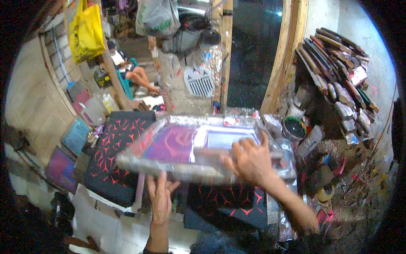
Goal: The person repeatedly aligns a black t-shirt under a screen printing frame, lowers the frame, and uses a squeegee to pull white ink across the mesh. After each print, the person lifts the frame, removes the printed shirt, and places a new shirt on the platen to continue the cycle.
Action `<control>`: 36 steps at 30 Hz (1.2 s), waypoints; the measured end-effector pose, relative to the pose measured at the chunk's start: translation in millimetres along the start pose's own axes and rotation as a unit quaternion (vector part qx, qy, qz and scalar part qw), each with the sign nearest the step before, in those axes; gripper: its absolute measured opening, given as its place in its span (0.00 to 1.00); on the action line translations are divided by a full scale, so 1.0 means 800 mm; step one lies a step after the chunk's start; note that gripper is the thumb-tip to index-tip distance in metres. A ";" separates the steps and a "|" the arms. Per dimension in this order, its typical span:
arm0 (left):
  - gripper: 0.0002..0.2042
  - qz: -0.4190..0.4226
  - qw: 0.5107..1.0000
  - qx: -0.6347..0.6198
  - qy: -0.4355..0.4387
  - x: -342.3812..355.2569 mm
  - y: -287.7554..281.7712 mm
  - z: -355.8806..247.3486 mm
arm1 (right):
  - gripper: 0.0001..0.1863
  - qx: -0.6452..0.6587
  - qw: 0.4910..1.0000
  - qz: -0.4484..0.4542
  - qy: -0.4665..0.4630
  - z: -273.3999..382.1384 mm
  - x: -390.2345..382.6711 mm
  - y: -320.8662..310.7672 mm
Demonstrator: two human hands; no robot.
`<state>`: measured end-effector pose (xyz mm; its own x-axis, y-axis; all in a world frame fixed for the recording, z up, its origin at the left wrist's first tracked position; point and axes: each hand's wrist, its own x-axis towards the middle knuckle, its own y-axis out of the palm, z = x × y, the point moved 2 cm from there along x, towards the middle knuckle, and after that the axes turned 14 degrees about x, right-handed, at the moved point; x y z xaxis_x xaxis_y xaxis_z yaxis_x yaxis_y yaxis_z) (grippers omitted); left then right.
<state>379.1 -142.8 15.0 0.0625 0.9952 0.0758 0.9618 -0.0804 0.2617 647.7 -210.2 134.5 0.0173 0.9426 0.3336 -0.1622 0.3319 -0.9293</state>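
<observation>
A printing screen (169, 168) with a thick, worn frame is lifted and tilted before me, blurred by motion. Its mesh carries a purple area and a pale rectangle. Under the near edge, my left hand (160, 197) has its fingers stretched and spread, with fingertips touching the frame. My right hand (251, 158) is over the mesh, fingers curled around what looks like a squeegee (209, 153), a smeared brownish bar. Black fabric (226, 205) with red angular marks lies below the screen, partly hidden by it. A similar black piece (112, 163) is at the left.
A bucket of dark paste (294, 127) stands right of the screen. Wooden-handled squeegees (334, 63) are stacked against the right wall. A tape roll (325, 194) lies low right. Yellow (86, 36) and grey bags (157, 19) hang at the back, where a person (133, 72) sits.
</observation>
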 end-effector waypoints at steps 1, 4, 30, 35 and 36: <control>0.19 0.042 0.995 -0.006 -0.091 -0.014 -0.020 0.019 | 0.28 -0.032 0.994 -0.093 -0.049 0.014 -0.024 0.030; 0.23 0.009 0.967 -0.029 -0.253 -0.049 -0.058 0.093 | 0.28 0.072 0.991 0.107 0.022 -0.027 -0.049 0.109; 0.17 0.032 0.973 0.027 -0.227 -0.059 -0.081 0.138 | 0.18 0.059 0.994 0.076 -0.046 -0.104 -0.024 0.219; 0.18 0.049 0.946 0.121 -0.297 -0.056 -0.110 0.171 | 0.22 0.054 0.983 0.166 0.052 -0.012 -0.155 0.211; 0.18 0.017 0.944 0.126 -0.303 -0.051 -0.115 0.180 | 0.25 0.060 0.991 0.117 0.035 0.001 -0.165 0.208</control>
<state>326.6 -168.1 -150.8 0.1621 0.8476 -0.5053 0.9847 -0.1724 0.0266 617.8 -279.1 -64.1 0.0323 0.9949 0.0956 -0.2852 0.1008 -0.9531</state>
